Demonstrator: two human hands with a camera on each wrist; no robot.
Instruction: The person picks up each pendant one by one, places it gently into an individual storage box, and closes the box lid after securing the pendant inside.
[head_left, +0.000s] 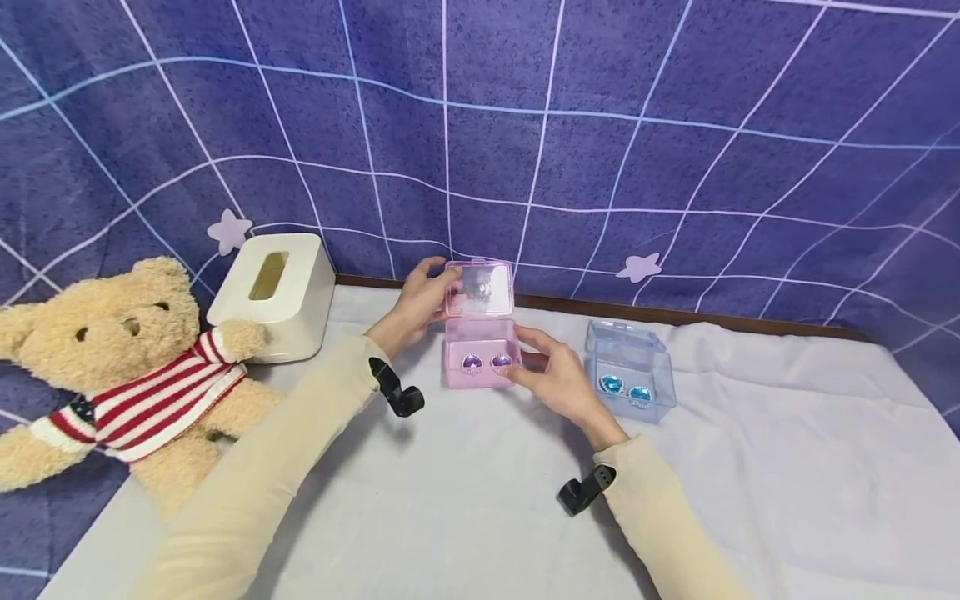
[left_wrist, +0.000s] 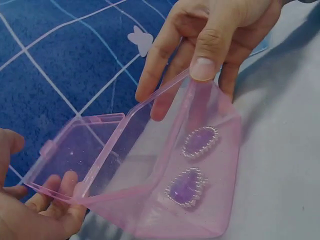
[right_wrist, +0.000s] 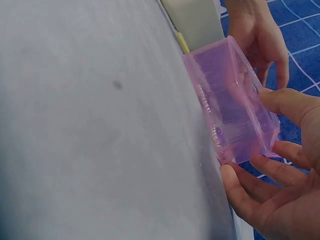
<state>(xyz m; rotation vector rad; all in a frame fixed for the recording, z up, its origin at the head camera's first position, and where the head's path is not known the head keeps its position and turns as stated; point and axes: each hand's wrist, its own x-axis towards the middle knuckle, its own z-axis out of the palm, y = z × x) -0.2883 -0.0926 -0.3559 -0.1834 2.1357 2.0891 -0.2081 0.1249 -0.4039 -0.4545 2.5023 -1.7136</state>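
A clear pink plastic box (head_left: 480,373) stands on the white cloth with its hinged lid (head_left: 480,289) raised. Two purple gems with silvery beaded edges (left_wrist: 186,187) show on its front wall. My left hand (head_left: 422,302) holds the lid by its left side, thumb at the edge and fingers partly behind it. On the other side, my right hand (head_left: 558,375) grips the box body, its thumb (left_wrist: 202,67) on the rim in the left wrist view. Just right of that hand sits a clear blue box (head_left: 632,375) with two blue gems.
A white tissue box (head_left: 292,333) stands at the back left, beside a teddy bear (head_left: 127,333) in a striped sweater. Behind the table's brown back edge (head_left: 750,329) hangs a blue curtain (head_left: 495,142) with grid lines and stars.
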